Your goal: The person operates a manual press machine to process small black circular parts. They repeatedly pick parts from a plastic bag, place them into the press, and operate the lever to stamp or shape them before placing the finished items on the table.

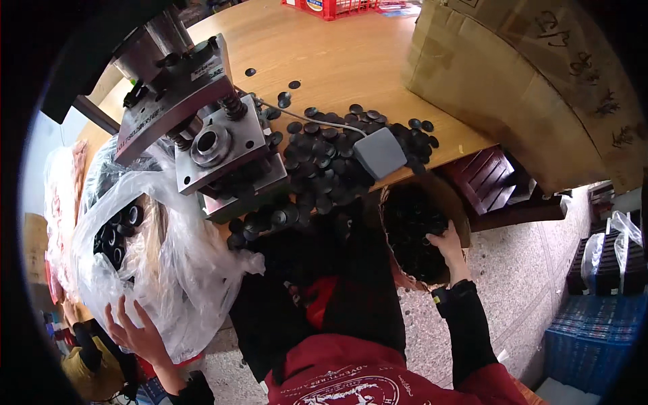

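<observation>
My left hand (138, 337) is raised with its fingers spread and nothing in it. It is beside a clear plastic bag (196, 290) that holds black rubber-like rings (116, 233). On the right, my right hand (448, 248) reaches into an open carton (461, 196) of small black pieces (413, 229). Its fingers curl down among them; what they grip, if anything, is hidden. Many black discs (317, 158) lie heaped on the table between the carton and a metal press die (212, 145). A grey box-shaped device (380, 154) with a cable rests on the heap.
The wooden table (337, 61) curves across the top. A large cardboard box (486, 88) stands at its right, above a dark red slatted stool (482, 179). Blue stacked goods (594, 337) are at the lower right. Another person (94, 364) is at the lower left. A red crate (331, 8) sits far back.
</observation>
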### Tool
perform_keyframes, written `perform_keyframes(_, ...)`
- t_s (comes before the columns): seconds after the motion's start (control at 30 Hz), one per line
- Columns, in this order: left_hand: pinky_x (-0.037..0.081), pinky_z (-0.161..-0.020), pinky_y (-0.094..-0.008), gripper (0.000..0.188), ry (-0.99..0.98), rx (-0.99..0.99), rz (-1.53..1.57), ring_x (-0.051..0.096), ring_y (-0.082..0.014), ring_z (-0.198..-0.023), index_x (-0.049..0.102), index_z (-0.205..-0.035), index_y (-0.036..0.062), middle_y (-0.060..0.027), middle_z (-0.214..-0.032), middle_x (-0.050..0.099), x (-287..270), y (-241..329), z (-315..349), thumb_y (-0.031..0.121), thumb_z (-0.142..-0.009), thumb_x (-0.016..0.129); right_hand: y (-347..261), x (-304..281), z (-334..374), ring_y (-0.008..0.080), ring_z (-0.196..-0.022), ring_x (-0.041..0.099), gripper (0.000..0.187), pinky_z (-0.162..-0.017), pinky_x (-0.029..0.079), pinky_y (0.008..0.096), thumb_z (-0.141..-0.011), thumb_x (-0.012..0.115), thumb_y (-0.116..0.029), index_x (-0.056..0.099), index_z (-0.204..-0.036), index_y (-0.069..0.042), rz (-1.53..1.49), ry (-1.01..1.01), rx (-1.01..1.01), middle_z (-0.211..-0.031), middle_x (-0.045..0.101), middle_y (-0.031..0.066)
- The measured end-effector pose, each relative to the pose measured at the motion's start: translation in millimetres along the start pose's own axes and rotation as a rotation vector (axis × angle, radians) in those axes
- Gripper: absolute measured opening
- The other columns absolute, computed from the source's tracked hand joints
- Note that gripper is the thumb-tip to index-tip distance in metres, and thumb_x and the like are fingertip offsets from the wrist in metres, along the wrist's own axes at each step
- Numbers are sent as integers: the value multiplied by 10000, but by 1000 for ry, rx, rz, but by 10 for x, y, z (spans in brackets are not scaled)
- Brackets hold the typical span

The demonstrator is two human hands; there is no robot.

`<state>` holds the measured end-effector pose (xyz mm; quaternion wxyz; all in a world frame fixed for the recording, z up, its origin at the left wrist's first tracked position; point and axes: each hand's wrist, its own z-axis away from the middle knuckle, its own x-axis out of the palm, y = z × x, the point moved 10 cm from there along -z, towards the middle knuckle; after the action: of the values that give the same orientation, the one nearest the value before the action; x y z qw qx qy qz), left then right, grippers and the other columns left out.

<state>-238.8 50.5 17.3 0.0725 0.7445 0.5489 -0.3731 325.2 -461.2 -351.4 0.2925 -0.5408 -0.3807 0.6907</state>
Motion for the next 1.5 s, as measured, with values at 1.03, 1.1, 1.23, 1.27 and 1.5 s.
perform_keyframes(1.03, 442, -936, -315, 431, -488, -742, 1110, 560, -231, -1114, 541, -1276, -37, -147, -1219, 613, 1613, -2263, 1, 165, -897, 573, -6205, 3227, 4198, 362, -1305, 395, 754, -1066, 355, 439, -779, 743, -219, 387, -1434, -107, -57, -860, -1601, -1445, 352, 179)
perform_keyframes(1.1, 458, -907, -293, 381, -388, -629, 1054, 587, -214, -1063, 575, -1229, -42, -121, -1173, 638, 1804, -2513, 217, 40, -858, 537, -6498, 3578, 4542, 373, -1371, 309, 879, -1110, 297, 444, -758, 754, -228, 278, -1492, -151, -90, -787, -1654, -1492, 272, 205)
perform_keyframes(1.23, 461, -908, -276, 420, -467, -822, 1228, 583, -151, -1035, 591, -1209, -33, -77, -1120, 643, 1315, -1790, -204, -63, -800, 499, -7012, 4249, 4444, 377, -1433, 176, 981, -1146, 205, 475, -730, 738, -163, 175, -1528, -254, 6, -469, -1657, -1544, 147, 220)
perform_keyframes(1.27, 456, -900, -267, 416, -421, -772, 1317, 574, -131, -1021, 592, -1209, -26, -57, -1111, 636, 1277, -1674, -266, -56, -802, 514, -7124, 4353, 4408, 359, -1429, 197, 951, -1133, 219, 480, -746, 715, -143, 188, -1525, -283, 107, -329, -1720, -1547, 159, 206)
perform_keyframes(1.5, 412, -941, -271, 555, -44, -521, 1976, 519, -128, -1105, 413, -1317, -9, -73, -1228, 530, 1044, -1385, -604, 4, -784, 571, -7491, 5112, 4126, 290, -1060, 608, 530, -919, 446, 407, -778, 677, -177, 587, -1299, -210, 63, -806, -1644, -1317, 563, 151)
